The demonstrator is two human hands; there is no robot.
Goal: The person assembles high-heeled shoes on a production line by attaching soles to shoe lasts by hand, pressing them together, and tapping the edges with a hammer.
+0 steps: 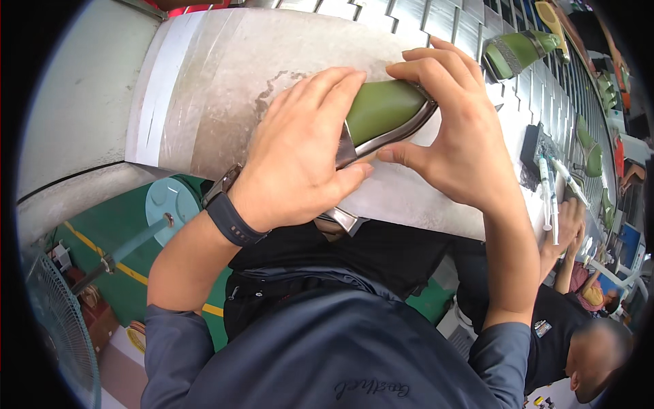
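A green shoe last (387, 108) lies across the worktop in front of me, with a glossy dark bronze strip (402, 131) running along its near side and round its toe. My left hand (293, 150) is closed over the other end and covers most of it. My right hand (463, 119) curls round the toe end, its fingers at the far edge and its thumb on the near side by the strip. Below my left hand, a shiny bronze-grey piece (338, 221) sticks out past the table edge; its link to the last is hidden.
The pale, stained worktop (211, 88) borders a slatted metal conveyor (449, 20). On it stand another green last (514, 56) and a dark block (535, 153) with syringes (547, 194). A co-worker (565, 327) is at the right; a fan (61, 327) stands at lower left.
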